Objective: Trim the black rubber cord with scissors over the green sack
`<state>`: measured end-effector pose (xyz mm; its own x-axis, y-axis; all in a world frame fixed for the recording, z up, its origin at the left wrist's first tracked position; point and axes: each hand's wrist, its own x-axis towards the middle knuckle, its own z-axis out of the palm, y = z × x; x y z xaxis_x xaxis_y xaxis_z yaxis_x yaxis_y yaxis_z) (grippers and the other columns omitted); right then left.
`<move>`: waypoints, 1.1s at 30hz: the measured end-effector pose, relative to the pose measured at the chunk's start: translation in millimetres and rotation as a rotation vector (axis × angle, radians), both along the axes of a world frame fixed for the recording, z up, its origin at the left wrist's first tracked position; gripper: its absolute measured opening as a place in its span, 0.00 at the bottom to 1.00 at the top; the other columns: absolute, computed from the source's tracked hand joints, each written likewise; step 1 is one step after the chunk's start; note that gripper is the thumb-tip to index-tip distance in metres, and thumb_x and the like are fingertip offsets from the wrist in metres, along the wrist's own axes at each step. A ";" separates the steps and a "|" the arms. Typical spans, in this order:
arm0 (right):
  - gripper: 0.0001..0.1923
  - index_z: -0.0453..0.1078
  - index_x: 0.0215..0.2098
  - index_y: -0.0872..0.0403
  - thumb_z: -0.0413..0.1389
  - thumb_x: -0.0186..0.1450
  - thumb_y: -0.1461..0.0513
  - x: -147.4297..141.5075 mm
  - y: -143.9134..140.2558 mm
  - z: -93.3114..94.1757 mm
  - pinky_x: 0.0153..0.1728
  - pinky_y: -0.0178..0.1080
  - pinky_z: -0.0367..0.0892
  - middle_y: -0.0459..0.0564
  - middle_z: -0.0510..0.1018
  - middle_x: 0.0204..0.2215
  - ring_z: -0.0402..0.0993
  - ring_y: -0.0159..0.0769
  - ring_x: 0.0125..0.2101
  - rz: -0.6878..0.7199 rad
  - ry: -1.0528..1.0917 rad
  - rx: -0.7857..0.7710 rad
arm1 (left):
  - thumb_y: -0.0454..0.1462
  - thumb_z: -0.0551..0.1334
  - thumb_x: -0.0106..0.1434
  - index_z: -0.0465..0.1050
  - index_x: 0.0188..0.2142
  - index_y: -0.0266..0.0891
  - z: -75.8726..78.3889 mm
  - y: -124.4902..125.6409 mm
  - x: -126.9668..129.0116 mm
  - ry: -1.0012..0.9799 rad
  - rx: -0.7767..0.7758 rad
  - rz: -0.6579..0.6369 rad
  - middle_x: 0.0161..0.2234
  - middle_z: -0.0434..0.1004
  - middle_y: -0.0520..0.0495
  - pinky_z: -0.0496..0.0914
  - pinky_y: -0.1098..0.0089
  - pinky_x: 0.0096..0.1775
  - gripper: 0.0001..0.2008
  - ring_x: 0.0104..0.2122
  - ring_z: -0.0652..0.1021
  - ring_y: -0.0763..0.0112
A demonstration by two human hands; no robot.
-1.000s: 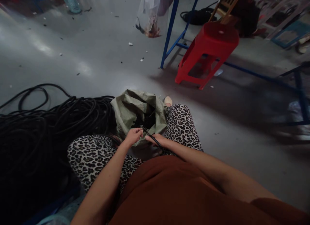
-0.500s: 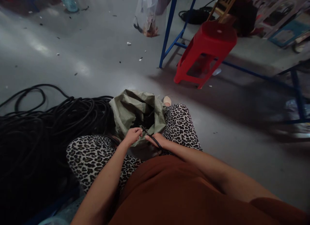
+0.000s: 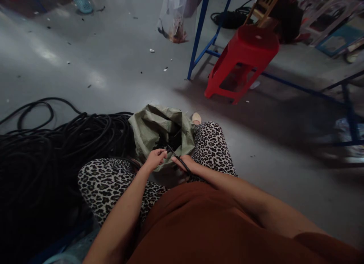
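Observation:
My right hand is closed on a pair of scissors with black handles. The narrow dark blades point up and to the left over an open woven sack. Just left of the blades, my left hand is closed in a pinch, its fingertips close to them. Something thin and dark shows at those fingertips, too small to name. The sack stands between my knees, and dark pieces lie inside it.
A big heap of black tubing or cable lies to my left against the sack. Ahead on the right stands a red stool by a blue metal frame. A clear plastic bag hangs near it. Small scraps dot the floor.
The scissors blades have shifted slightly and show more plainly above my right hand. My left hand stays almost in place, still pinched beside them.

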<state>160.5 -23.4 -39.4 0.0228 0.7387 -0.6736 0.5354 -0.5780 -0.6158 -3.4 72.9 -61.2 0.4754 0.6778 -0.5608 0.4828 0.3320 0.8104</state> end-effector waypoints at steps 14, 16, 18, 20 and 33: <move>0.32 0.73 0.24 0.59 0.47 0.64 0.40 -2.3 1.6 4.5 0.27 0.34 0.66 0.52 0.72 0.17 0.73 0.38 0.23 0.016 -0.068 -0.024 | 0.47 0.59 0.55 0.73 0.33 0.35 -2.1 1.1 -0.9 0.042 -0.016 0.014 0.21 0.72 0.52 0.54 0.76 0.17 0.16 0.14 0.61 0.81; 0.32 0.73 0.24 0.59 0.47 0.64 0.40 -2.1 1.4 3.9 0.27 0.34 0.65 0.53 0.73 0.17 0.74 0.39 0.25 0.020 -0.076 -0.006 | 0.48 0.60 0.54 0.73 0.32 0.35 -0.7 1.3 -0.6 0.043 -0.017 0.020 0.21 0.72 0.53 0.55 0.76 0.17 0.16 0.14 0.62 0.81; 0.32 0.73 0.24 0.59 0.48 0.64 0.41 -1.7 0.8 2.6 0.26 0.34 0.65 0.53 0.73 0.18 0.74 0.40 0.25 0.025 -0.076 0.005 | 0.48 0.60 0.54 0.73 0.31 0.35 -0.4 1.6 -0.4 0.044 -0.026 0.017 0.20 0.71 0.53 0.54 0.76 0.18 0.17 0.14 0.61 0.81; 0.31 0.73 0.23 0.58 0.48 0.64 0.41 -1.4 0.0 0.9 0.25 0.33 0.65 0.53 0.73 0.17 0.75 0.40 0.25 0.033 -0.080 0.001 | 0.48 0.60 0.54 0.74 0.31 0.35 -1.4 2.1 -0.6 0.045 -0.039 0.004 0.19 0.70 0.53 0.53 0.76 0.18 0.17 0.14 0.60 0.81; 0.30 0.71 0.23 0.58 0.49 0.64 0.42 -3.6 -1.6 3.8 0.23 0.33 0.66 0.51 0.71 0.15 0.72 0.36 0.19 -0.013 -0.026 -0.107 | 0.46 0.59 0.55 0.71 0.23 0.36 3.7 -2.4 1.1 0.088 -0.043 -0.029 0.15 0.66 0.55 0.51 0.77 0.17 0.15 0.13 0.59 0.82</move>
